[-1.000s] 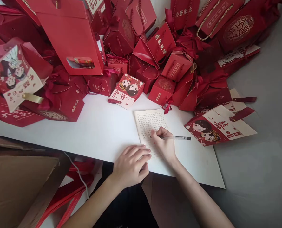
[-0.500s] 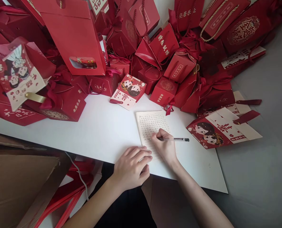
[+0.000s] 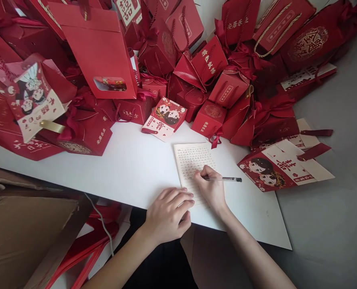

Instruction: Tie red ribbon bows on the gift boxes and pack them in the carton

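Note:
A pen point(image 3: 230, 179) is gripped between the fingers of my right hand point(image 3: 212, 188), its capped-looking dark end pointing to the right. That hand rests on a notebook page point(image 3: 193, 154) covered in rows of small handwriting in its upper part; ruled lines show lower down. The writing tip is hidden behind my fingers. My left hand point(image 3: 169, 212) lies palm down at the lower left of the page, fingers stretched out and lightly bent, fingertips on the paper's edge, holding nothing.
Red gift boxes point(image 3: 210, 116) and bags crowd the back of the white table point(image 3: 136, 168). A small printed box point(image 3: 164, 118) stands just behind the notebook, another box point(image 3: 282, 166) at the right edge. A cardboard box point(image 3: 30, 237) and red stool point(image 3: 84, 249) are at lower left.
The whole view has shifted slightly. My right hand with the pen has moved a little to the right over the page; my left hand stays at its edge.

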Action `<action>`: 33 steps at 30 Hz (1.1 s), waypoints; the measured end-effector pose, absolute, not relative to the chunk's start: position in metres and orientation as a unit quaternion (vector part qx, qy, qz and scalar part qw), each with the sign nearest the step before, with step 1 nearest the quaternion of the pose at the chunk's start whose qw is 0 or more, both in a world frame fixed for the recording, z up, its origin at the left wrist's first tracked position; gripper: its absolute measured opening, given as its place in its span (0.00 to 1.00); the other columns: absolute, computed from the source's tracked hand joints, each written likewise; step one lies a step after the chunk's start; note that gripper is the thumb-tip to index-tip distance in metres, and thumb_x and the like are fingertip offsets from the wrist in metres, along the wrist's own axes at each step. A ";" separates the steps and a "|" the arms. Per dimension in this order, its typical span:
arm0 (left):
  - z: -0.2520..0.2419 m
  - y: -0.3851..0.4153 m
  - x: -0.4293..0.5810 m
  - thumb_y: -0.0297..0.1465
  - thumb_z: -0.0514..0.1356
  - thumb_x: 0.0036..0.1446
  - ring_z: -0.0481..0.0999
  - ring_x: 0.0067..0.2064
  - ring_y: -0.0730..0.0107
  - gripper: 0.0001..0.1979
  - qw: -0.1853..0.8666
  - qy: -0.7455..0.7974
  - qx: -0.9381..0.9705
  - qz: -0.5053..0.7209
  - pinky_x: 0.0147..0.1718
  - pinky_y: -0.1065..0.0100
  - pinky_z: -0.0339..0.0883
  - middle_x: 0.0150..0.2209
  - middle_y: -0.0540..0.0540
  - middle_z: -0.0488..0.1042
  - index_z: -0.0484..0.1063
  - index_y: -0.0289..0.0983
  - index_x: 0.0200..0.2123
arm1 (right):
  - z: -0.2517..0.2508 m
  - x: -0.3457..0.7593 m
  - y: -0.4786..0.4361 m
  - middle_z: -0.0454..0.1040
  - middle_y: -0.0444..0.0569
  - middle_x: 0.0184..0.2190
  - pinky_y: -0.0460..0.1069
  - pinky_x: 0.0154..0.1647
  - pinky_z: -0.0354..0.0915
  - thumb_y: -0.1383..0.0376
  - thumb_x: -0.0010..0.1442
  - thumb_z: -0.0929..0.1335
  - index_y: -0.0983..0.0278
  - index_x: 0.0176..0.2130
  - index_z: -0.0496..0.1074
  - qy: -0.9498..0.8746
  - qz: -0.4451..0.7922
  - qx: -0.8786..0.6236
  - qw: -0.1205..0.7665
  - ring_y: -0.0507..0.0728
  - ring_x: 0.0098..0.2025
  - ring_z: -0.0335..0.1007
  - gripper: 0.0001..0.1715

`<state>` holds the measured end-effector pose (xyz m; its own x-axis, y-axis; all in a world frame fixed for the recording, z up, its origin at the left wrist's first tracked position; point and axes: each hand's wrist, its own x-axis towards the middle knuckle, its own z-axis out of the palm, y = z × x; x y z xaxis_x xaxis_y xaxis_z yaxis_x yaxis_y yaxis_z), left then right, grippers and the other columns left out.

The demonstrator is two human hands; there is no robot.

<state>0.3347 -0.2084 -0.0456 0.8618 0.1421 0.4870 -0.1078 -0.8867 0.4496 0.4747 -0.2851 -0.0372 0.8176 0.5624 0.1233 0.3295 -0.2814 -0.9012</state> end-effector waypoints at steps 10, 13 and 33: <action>-0.045 -0.210 0.333 0.25 0.56 0.47 0.72 0.44 0.65 0.10 0.284 0.012 0.921 0.265 0.46 0.61 0.65 0.38 0.49 0.76 0.72 0.36 0.36 | -0.033 0.491 -0.298 0.59 0.38 0.16 0.45 0.20 0.54 0.54 0.54 0.67 0.62 0.23 0.58 -0.191 0.016 -0.758 0.623 0.50 0.18 0.54 0.19; -0.047 -0.209 0.329 0.27 0.58 0.44 0.73 0.45 0.64 0.11 0.348 0.012 0.902 0.254 0.48 0.60 0.65 0.39 0.50 0.77 0.73 0.38 0.34 | -0.042 0.506 -0.307 0.69 0.47 0.27 0.50 0.29 0.62 0.51 0.54 0.67 0.63 0.31 0.67 -0.278 -0.099 -0.806 0.513 0.56 0.27 0.65 0.17; 0.064 -0.152 0.135 0.30 0.53 0.57 0.73 0.44 0.69 0.10 0.452 0.273 0.826 0.200 0.47 0.69 0.65 0.41 0.50 0.75 0.73 0.41 0.39 | -0.006 0.368 -0.064 0.56 0.59 0.54 0.60 0.59 0.52 0.55 0.49 0.69 0.64 0.56 0.52 -0.595 0.175 -0.566 0.543 0.68 0.60 0.51 0.41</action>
